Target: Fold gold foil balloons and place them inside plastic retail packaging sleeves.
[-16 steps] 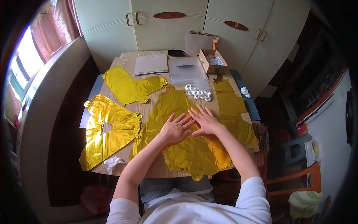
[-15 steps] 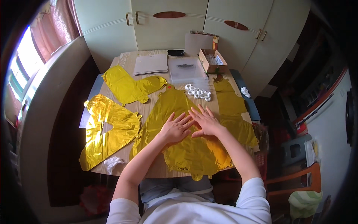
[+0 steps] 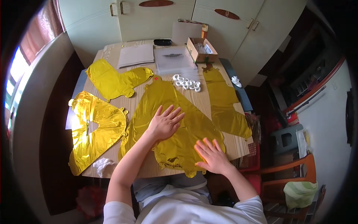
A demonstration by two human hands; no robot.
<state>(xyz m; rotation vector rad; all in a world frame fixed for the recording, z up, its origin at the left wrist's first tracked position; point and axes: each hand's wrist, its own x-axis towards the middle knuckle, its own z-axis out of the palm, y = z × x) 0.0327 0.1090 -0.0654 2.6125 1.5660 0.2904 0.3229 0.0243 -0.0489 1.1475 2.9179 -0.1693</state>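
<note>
- Right hand (image 3: 213, 157) has moved to the near right edge of the large gold foil (image 3: 186, 140), away from the left hand (image 3: 165, 124).
- Both hands: palms down, fingers apart; left over the foil's middle.
- Foil lies on the surface (image 3: 237, 148), white rings (image 3: 187, 83) beside its far end.
</note>
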